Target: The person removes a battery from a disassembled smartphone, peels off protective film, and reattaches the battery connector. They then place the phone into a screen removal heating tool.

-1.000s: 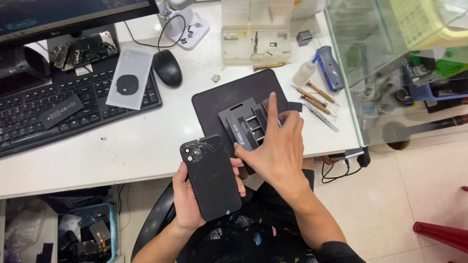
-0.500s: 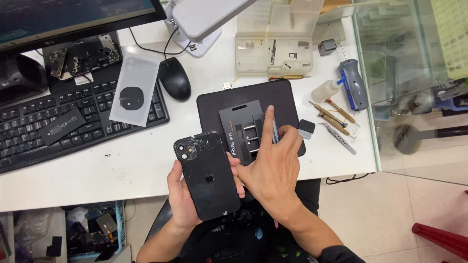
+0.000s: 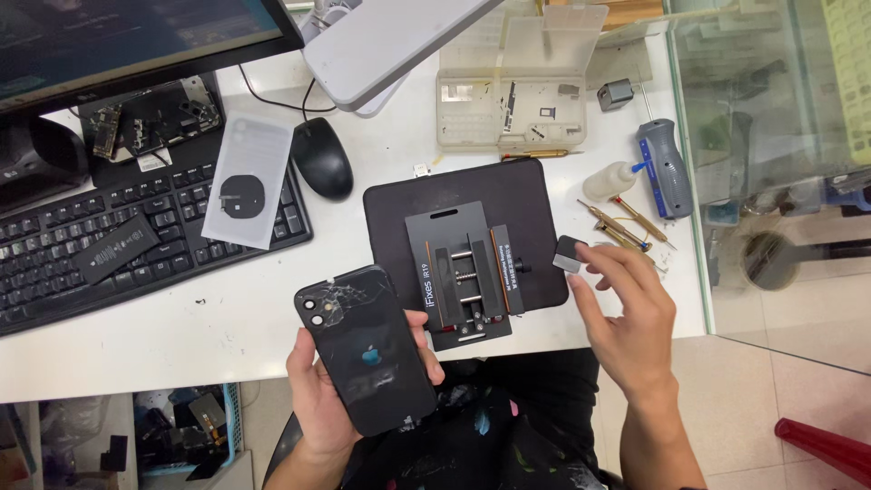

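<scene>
My left hand (image 3: 322, 399) grips a black phone (image 3: 367, 349), back side up, with cracked glass around its two camera lenses; it hovers at the near edge of the white desk (image 3: 163, 345). My right hand (image 3: 626, 318) reaches over the desk's right part, fingers spread, fingertips touching a small dark square piece (image 3: 572, 255) at the right edge of the black mat (image 3: 399, 200). A black clamp fixture (image 3: 467, 272) with orange side strips lies on the mat between both hands.
A black keyboard (image 3: 118, 245) with a flat battery and a white card on it sits left, a black mouse (image 3: 321, 158) beside it. Behind the mat stands a clear parts box (image 3: 513, 86). Screwdrivers (image 3: 626, 227), a small bottle and a grey tool lie right, next to a glass panel.
My right hand left the clamp fixture and moved right to the small dark piece. The view shifted so the desk sits lower; the phone stays in my left hand.
</scene>
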